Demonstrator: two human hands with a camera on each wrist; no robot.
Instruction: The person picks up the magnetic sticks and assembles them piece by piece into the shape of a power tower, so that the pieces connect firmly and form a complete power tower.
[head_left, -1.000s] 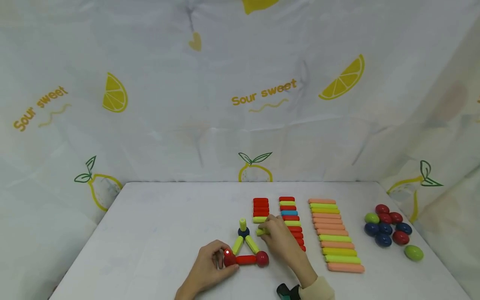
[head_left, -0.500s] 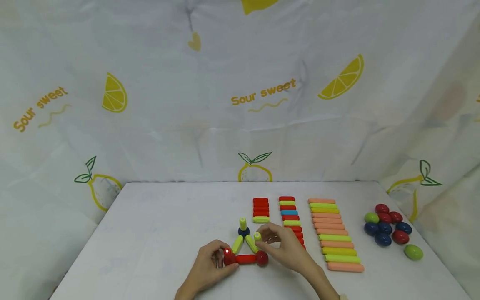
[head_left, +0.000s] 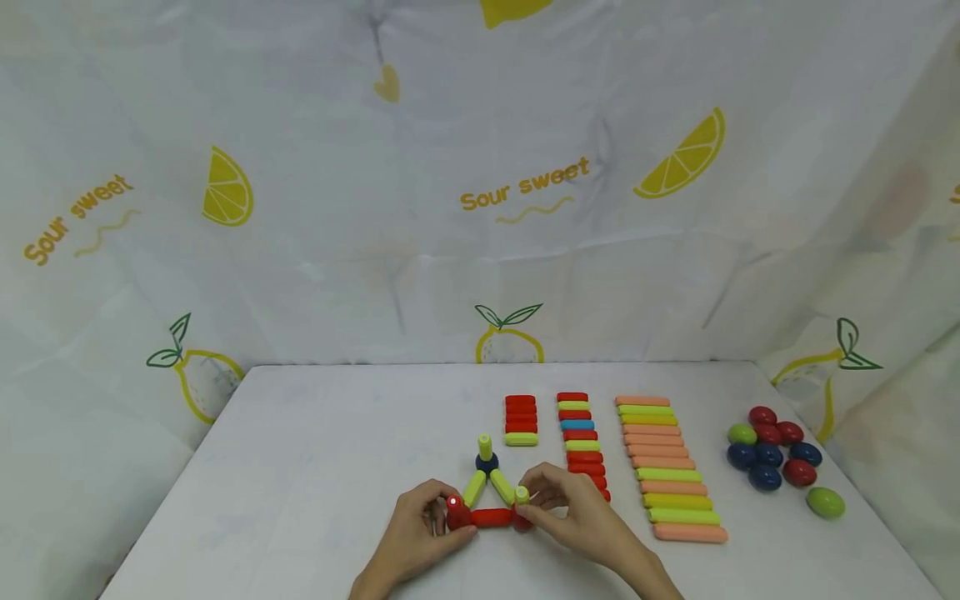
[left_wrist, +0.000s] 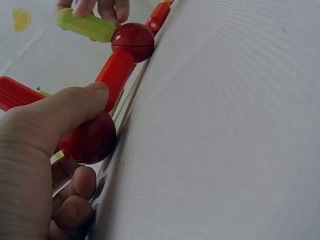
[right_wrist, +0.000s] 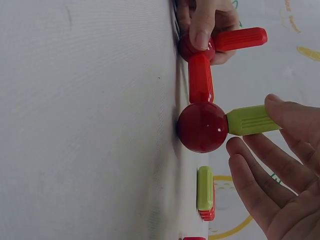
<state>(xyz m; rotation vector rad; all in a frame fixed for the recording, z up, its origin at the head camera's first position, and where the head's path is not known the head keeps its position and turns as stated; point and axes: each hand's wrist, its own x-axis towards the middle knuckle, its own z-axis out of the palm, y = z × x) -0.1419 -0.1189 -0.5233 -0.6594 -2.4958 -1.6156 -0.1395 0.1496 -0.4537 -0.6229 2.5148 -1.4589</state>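
A triangle of short rods and balls lies on the table. Its near side is a red rod (head_left: 492,518) between two red balls. My left hand (head_left: 412,533) grips the left red ball (left_wrist: 92,142), from which another red rod (right_wrist: 242,39) stands up. Between thumb and fingers, my right hand (head_left: 577,512) pinches a lime green rod (right_wrist: 252,120). That rod is upright, its lower end against the top of the right red ball (right_wrist: 202,127); how deep it sits cannot be seen. At the far corner, a dark blue ball (head_left: 487,463) carries an upright lime rod (head_left: 485,446).
Right of the triangle lie rows of short rods (head_left: 521,414) and mixed short rods (head_left: 577,425), then longer peach and yellow rods (head_left: 667,462). Several loose balls (head_left: 768,454) are grouped at the far right. A white curtain (head_left: 360,250) hangs behind the table (head_left: 300,467).
My right hand has brought the lime rod from beside the short rows down to the right red ball, turning it upright. The left hand has stayed on its ball.
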